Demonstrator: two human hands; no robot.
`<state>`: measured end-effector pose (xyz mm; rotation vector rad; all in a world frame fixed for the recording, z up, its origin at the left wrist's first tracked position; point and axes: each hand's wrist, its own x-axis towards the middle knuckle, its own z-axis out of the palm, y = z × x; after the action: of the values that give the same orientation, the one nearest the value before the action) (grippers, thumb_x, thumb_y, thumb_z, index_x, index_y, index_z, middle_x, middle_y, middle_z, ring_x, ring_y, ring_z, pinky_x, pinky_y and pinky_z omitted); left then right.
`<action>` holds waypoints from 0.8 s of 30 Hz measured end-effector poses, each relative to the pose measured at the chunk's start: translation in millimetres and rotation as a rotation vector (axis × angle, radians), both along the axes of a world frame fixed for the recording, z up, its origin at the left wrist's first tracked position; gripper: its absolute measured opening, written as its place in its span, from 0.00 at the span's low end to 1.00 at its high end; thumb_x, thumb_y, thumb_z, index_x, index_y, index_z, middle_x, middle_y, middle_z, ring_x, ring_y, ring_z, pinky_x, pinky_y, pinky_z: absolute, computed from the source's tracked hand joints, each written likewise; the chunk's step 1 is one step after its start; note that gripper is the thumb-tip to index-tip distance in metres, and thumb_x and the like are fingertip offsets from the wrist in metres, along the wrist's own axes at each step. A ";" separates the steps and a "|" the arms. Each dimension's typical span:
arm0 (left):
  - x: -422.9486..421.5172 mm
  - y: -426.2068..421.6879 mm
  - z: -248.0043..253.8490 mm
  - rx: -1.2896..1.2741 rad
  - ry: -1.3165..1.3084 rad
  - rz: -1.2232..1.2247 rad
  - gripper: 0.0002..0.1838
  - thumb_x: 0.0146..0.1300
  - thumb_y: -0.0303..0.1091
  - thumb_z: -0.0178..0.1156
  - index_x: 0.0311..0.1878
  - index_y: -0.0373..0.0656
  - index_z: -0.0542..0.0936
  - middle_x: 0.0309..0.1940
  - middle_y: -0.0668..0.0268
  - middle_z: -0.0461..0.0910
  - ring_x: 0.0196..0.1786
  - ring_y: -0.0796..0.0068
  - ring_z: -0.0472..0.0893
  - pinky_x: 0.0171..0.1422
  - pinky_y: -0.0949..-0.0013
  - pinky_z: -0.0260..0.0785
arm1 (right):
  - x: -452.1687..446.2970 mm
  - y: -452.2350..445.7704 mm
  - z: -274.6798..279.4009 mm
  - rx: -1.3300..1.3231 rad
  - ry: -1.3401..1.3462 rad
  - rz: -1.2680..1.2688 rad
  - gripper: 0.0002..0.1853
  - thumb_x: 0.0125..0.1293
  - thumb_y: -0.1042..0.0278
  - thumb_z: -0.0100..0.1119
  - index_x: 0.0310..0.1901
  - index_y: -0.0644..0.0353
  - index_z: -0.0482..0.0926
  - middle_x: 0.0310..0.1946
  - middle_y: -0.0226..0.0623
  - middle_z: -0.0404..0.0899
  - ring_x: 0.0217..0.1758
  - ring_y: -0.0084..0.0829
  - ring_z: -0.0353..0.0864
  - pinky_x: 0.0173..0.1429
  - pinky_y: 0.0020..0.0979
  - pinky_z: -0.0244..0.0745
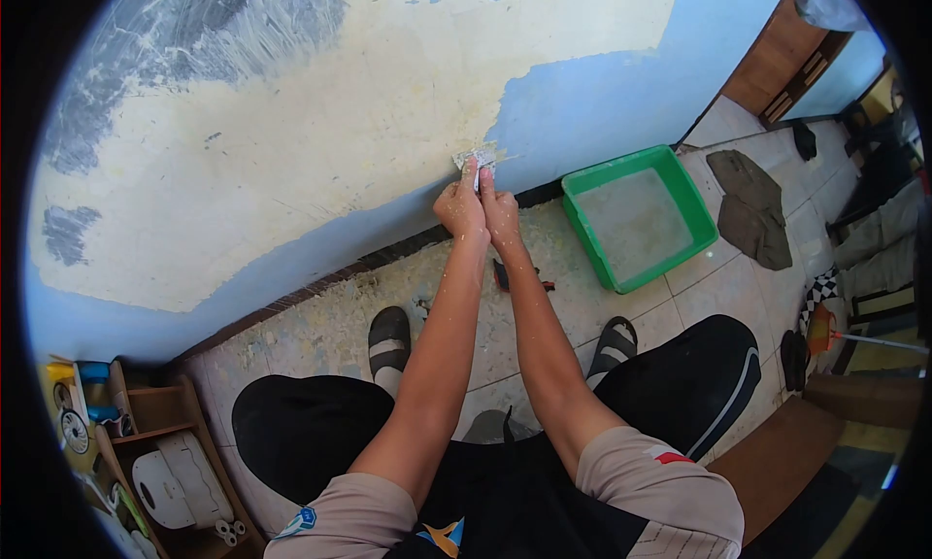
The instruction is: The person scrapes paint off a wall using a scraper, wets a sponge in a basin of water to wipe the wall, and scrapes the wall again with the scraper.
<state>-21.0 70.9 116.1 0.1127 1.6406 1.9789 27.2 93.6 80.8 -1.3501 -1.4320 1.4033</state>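
Note:
Both my hands are closed together on a scraper (488, 155) with a flat, flake-covered blade, pressed to the wall (320, 141). My left hand (459, 209) grips it from the left, thumb stretched along it toward the blade. Beside it, my right hand (502, 212) holds the same tool, also with its thumb forward; the handle is mostly hidden by the fingers. Around the blade, blue paint borders a large cream patch. Grey smeared areas show at the wall's upper left. Pale flecks dot both hands and forearms.
A green tub (588, 234) with a whitish inside stands right of my hands. Paint flakes litter the tiled floor (311, 326) along the wall. Under my right forearm lies a black-and-red object (502, 275). A dark cloth (752, 209) lies farther right; a wooden shelf (155, 404) stands lower left.

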 end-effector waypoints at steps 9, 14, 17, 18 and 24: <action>-1.3 0.3 4.5 0.003 0.014 0.009 0.22 0.56 0.41 0.76 0.21 0.32 0.81 0.22 0.65 0.80 0.26 0.78 0.74 0.33 0.68 0.69 | -4.9 -0.3 -0.9 -0.045 -0.018 -0.024 0.44 0.67 0.27 0.48 0.31 0.74 0.85 0.25 0.58 0.83 0.35 0.46 0.87 0.45 0.43 0.77; 0.0 1.3 9.3 0.008 0.002 0.027 0.21 0.57 0.39 0.75 0.20 0.35 0.78 0.21 0.67 0.76 0.25 0.78 0.73 0.29 0.68 0.67 | -6.7 -0.6 -2.8 0.012 0.002 -0.053 0.45 0.67 0.26 0.47 0.29 0.74 0.84 0.24 0.59 0.82 0.34 0.47 0.87 0.45 0.44 0.77; -1.3 2.0 6.8 0.005 0.020 0.020 0.20 0.58 0.38 0.75 0.21 0.35 0.79 0.22 0.67 0.77 0.26 0.78 0.73 0.29 0.68 0.69 | -11.1 2.7 -13.2 0.052 0.072 -0.061 0.45 0.67 0.26 0.47 0.28 0.75 0.83 0.22 0.59 0.81 0.32 0.45 0.86 0.43 0.45 0.76; -2.0 3.3 4.9 0.027 0.008 0.026 0.21 0.56 0.40 0.76 0.21 0.32 0.80 0.22 0.66 0.79 0.26 0.78 0.74 0.32 0.68 0.69 | -12.6 3.6 -16.3 0.050 0.071 -0.059 0.45 0.67 0.26 0.47 0.28 0.75 0.83 0.22 0.59 0.81 0.32 0.45 0.86 0.43 0.45 0.76; 2.5 4.6 4.1 0.054 -0.025 0.051 0.23 0.54 0.42 0.77 0.21 0.31 0.81 0.20 0.65 0.80 0.26 0.79 0.73 0.33 0.67 0.69 | -2.2 -0.2 4.0 0.005 -0.030 -0.030 0.46 0.67 0.26 0.47 0.26 0.76 0.81 0.21 0.59 0.80 0.29 0.43 0.84 0.41 0.46 0.75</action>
<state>-18.5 75.5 120.2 0.0674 1.5896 2.0550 25.0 93.4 84.8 -1.3892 -1.4281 1.3648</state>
